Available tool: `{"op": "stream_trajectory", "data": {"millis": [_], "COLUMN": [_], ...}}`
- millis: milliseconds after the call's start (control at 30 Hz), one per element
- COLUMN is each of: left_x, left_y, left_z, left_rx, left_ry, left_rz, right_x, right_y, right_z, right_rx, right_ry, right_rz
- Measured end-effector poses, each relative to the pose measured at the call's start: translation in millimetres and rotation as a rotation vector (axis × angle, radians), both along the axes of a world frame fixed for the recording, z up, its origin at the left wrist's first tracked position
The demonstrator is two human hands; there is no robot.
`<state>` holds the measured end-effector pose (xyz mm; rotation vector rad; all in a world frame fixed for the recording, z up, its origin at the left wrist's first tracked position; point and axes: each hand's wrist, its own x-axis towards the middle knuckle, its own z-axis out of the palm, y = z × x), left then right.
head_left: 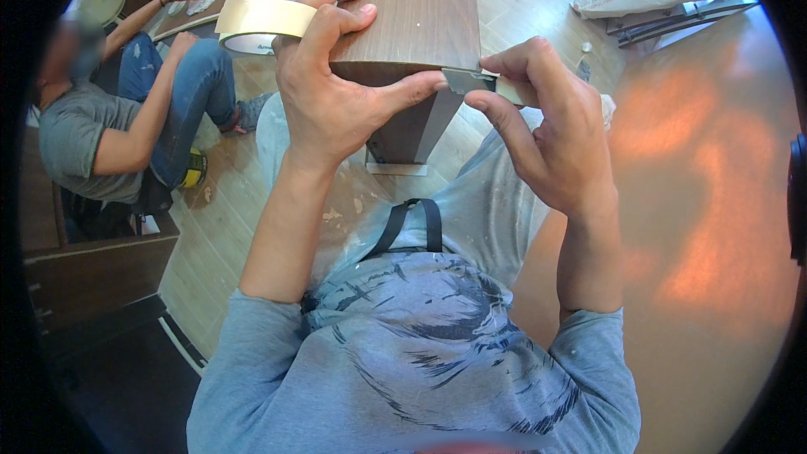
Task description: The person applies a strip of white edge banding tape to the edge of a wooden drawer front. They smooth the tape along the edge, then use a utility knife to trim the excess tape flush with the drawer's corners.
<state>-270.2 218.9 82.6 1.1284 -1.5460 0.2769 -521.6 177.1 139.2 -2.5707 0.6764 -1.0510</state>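
- Head view: I see the dark wood-grain panel (412,8), end edge toward me.
- Left hand (332,92) grip clasps panel, tape roll (261,21) over fingers.
- Right hand (546,130) grip pinches small blade (469,80) at panel corner.

We gripped the near end of a dark wood-grain board (420,8) with our left hand (332,92), fingers over its top face and thumb pressed along its near edge. The board ran away from us, long and narrow, its end face darker than the top. A roll of pale tape (262,23) hung around the fingers of that same hand, beside the board's left edge. Our right hand (551,130) pinched a small grey blade (469,80) between thumb and forefinger, its tip touching the board's near right corner, just beside our left thumb.
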Motion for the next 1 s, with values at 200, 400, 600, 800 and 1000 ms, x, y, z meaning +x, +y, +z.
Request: {"op": "stream_trajectory", "data": {"millis": [200,400,600,800,1000], "left_x": [-1,1,6,4,4], "left_y": [-3,-2,-7,-6,-5], "left_z": [-3,-7,-9,-10,-8], "left_rx": [-0.029,-0.024,-0.082,-0.064,-0.077], "left_ry": [0.052,0.062,-0.041,-0.023,-0.040], "left_rz": [-0.061,-0.106,-0.027,-0.050,-0.045], "right_x": [3,0,0,0,0], "right_y": [2,0,0,4,3], "right_z": [-7,-6,-9,-10,-14], "right_rx": [0.049,0.051,0.046,0.042,0.072], "right_ry": [-0.073,-0.090,-0.090,-0.078,-0.076], "right_rz": [0.002,0.023,0.045,0.001,0.001]}}
